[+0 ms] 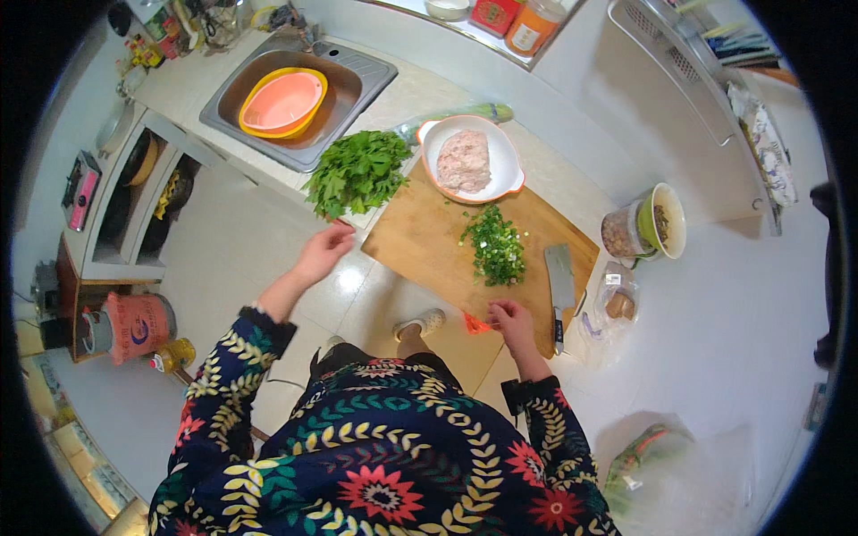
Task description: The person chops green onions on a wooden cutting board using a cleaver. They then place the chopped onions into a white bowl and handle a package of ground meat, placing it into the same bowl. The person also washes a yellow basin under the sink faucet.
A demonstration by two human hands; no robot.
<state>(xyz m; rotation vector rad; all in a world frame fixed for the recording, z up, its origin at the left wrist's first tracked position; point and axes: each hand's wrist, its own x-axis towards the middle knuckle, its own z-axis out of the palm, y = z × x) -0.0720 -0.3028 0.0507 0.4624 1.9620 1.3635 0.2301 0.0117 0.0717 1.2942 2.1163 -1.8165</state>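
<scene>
My left hand [325, 249] is at the counter's front edge, just below a bunch of leafy greens [362, 175]. A thin reddish strip shows at its fingertips; whether they grip it is unclear. My right hand [515, 328] is at the near edge of a wooden cutting board [415, 231], fingers bent, beside a small red plastic piece [476, 324]. I cannot tell if it is held. Chopped green onions [496, 248] lie heaped on the board. To their right rests a cleaver [560, 281], its black handle towards me. A white orange-rimmed dish [501, 181] with ground meat [464, 163] overlaps the board's far edge.
A steel sink [362, 80] at the far left holds nested pink and yellow basins [285, 100]. A plastic-wrapped green vegetable [493, 112] lies behind the dish. To the right are a clear container [620, 231], a tilted green-and-white bowl [663, 221] and a plastic bag [617, 301].
</scene>
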